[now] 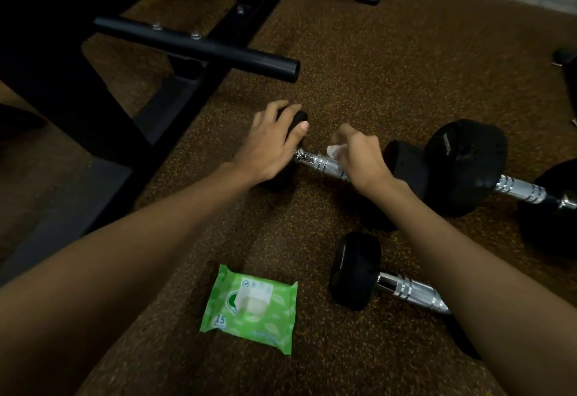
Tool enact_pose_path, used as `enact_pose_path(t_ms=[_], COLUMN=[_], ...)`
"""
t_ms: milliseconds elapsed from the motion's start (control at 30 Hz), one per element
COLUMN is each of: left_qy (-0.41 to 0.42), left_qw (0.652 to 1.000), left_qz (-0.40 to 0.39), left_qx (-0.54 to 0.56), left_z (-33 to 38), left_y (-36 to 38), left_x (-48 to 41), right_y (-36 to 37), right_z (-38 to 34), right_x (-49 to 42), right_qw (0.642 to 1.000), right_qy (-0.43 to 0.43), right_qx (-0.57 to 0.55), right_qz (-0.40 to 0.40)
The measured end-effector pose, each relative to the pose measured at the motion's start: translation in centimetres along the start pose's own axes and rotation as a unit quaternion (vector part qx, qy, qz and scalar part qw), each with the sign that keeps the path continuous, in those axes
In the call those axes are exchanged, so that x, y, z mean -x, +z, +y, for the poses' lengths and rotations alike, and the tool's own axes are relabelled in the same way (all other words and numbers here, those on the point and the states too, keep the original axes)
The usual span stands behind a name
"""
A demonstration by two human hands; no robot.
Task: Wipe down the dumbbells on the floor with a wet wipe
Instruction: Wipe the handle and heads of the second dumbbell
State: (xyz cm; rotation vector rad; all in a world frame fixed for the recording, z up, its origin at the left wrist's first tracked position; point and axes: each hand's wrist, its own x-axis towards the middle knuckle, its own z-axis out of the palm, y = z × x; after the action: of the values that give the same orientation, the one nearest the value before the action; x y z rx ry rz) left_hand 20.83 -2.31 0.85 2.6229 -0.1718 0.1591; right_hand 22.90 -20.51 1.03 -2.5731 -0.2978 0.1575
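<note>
Three dumbbells lie on the speckled brown floor [374, 52], and both hands are on the nearest-centre dumbbell [324, 164], which lies crosswise in front of the person. The left hand [271, 142] is spread over its left black head, fingers curved over the top and thumb pressed against the side facing the handle, so it cups the weight rather than closing fully. The right hand [363, 153] is curled around the chrome handle with a white wet wipe [337, 152] bunched between fingers and metal; a bit of the wipe shows at the thumb side. A larger dumbbell [468, 167] sits just behind and to the right, its near head touching or almost touching the first one's right head (the contact is hard to judge in the dim light). A third dumbbell [359, 270] lies closer to the person, partly hidden under the right forearm. A green pack of wipes [249, 308] lies flat on the floor near the left forearm, apart from the weights. A black bench frame [193, 46] stands to the upper left
</note>
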Motion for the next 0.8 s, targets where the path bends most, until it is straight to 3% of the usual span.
enact_pose_path(t_ms=[167, 367, 600, 800], left_qy=[-0.001, -0.009, 0.018, 0.021], left_qw=[1.0, 0.995, 0.99, 0.988], left_qz=[0.023, 0.099, 0.138, 0.151], left_qx=[-0.004, -0.023, 0.016, 0.026], left_z=[0.1, 0.1, -0.6, -0.7], left_y=[0.3, 1.3, 2.0, 2.1], left_x=[0.0, 0.6, 2.2, 1.9], right_y=[0.0, 1.1, 0.9, 0.5], right_z=[0.5, -1.2, -2.2, -1.0], right_x=[0.3, -2.5, -1.0, -2.6], right_qw=[0.997, 0.998, 0.988, 0.997], right_qy=[-0.074, -0.048, -0.143, -0.019], right_qx=[0.003, 0.011, 0.013, 0.002], right_qz=[-0.006, -0.025, -0.049, -0.071])
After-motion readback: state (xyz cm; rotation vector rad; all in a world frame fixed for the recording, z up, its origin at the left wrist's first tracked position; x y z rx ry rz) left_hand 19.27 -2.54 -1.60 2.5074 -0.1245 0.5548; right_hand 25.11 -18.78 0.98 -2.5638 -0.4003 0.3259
